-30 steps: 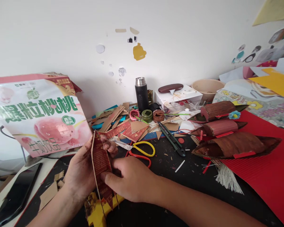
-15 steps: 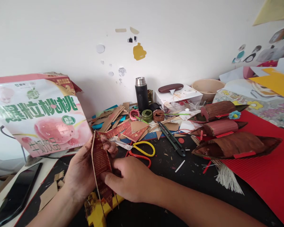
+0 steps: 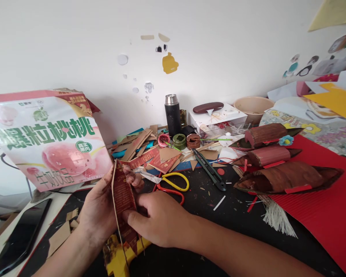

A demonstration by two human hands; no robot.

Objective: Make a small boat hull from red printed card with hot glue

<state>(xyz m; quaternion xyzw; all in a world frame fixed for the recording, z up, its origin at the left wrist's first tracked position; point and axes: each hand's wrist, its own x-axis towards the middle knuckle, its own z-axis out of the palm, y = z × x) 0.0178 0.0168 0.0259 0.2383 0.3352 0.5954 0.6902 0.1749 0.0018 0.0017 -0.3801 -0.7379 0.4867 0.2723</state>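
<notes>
1. Carton [image 3: 54, 154], leaning; its left side is cut off by the frame.
2. Phone [image 3: 20, 240], dark-faced, below the carton; its lower-left end runs out of view.
3. Left hand [image 3: 96, 209], clamped on the card; the palm lies at its left side, and fingertips show past its right edge, the rest of those fingers being hidden.
4. Card [image 3: 123, 194], red, printed and folded, with a pointed lower end; it is held between both hands at lower centre.
5. Yellow object [image 3: 119, 256], beneath the card; partly covered and cut off below, its kind cannot be told.
6. Right hand [image 3: 158, 217], closed on the card, thumb against the printed face; the other fingers are largely hidden.
7. Scissors [image 3: 177, 181], beside the right hand, which hides part of the red handle.
8. Flask [image 3: 172, 117], its base obscured by pots [image 3: 179, 141].
9. Cutter [image 3: 209, 169], lying slantwise, well apart from the card.
10. Boats [image 3: 291, 175], three, overlapping; the nearest partly hides the middle one.
11. Sheet [image 3: 320, 219], red, cut off at right.
</notes>
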